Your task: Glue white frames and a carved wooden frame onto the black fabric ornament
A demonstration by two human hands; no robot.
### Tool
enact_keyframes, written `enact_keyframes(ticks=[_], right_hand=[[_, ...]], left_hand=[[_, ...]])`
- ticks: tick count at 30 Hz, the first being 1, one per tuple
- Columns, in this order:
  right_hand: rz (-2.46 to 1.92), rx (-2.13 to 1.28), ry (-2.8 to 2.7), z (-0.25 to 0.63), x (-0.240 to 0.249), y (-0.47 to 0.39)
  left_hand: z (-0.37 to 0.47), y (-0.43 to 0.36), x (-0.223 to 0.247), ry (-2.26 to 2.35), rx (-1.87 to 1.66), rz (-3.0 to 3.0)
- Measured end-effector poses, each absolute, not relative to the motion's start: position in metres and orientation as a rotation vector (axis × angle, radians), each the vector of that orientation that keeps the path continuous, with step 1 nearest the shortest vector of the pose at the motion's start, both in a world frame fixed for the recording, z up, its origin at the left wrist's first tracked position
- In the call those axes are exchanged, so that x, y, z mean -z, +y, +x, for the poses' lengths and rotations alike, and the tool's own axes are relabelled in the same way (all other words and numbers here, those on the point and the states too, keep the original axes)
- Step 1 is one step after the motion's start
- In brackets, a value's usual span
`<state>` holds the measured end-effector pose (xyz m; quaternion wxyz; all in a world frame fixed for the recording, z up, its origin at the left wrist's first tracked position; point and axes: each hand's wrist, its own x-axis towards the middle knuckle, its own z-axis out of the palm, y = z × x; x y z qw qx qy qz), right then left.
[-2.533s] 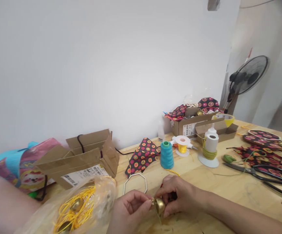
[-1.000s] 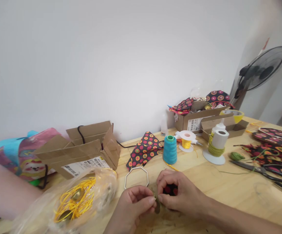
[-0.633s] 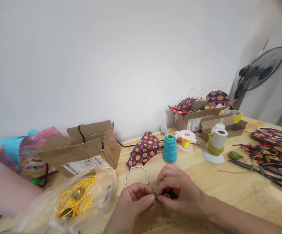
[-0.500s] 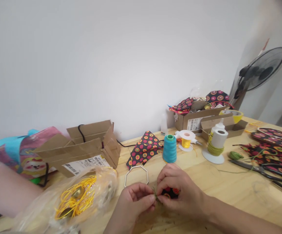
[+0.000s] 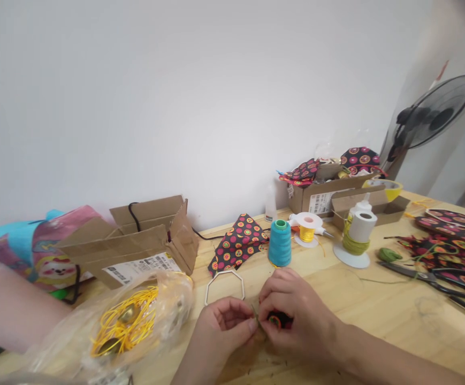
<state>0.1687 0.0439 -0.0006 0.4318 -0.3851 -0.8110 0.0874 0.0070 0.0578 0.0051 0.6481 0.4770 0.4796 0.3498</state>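
My left hand (image 5: 226,331) pinches a short length of green cord (image 5: 256,315) between thumb and forefinger. Right beside it, my right hand (image 5: 292,313) is closed, its fingertips meeting at the same cord. A small piece of black patterned fabric (image 5: 282,319) shows under the right hand's curled fingers; most of it is hidden by the hand. Just behind the hands lies a pale octagonal frame (image 5: 243,289). Beyond it rest a folded black fabric with round pink and orange prints (image 5: 242,243) and a blue thread cone (image 5: 280,245).
To the left are a plastic bag (image 5: 176,310) with yellow cords and bells, and an open cardboard box (image 5: 136,248). Rightward stand a green cord spool (image 5: 356,246), a yellow thread spool (image 5: 306,234), scissors (image 5: 428,277) and fabric scraps (image 5: 449,251). A fan (image 5: 441,117) stands behind.
Both hands stay together at the cord, with only slight finger movement. The fabric under my right hand has shifted a little. The camera view has moved slightly.
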Motion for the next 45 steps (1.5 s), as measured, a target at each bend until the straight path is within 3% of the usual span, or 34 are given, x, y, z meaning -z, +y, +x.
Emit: enact_keyframes(ticks=[7,25,37,45], right_hand=[[-0.997,-0.525,-1.882,0.1702,0.0023,0.0451],[-0.873,-0.072,-2.141,0.1697,-0.0021,0.042],[-1.15,-0.848,-1.796,0.1715,0.002,0.0441],[-1.205,-0.895,-1.774,0.1688,0.004,0.0456]], left_hand=[[0.007,0.0583,-0.0027,1.104,-0.786,1.016],[0.0065,0.0581,-0.004,1.003,-0.734,1.034],[0.0065,0.0587,-0.0015,0.946,-0.792,1.194],[0.0054,0.0552,-0.0026,1.031,-0.819,1.528]])
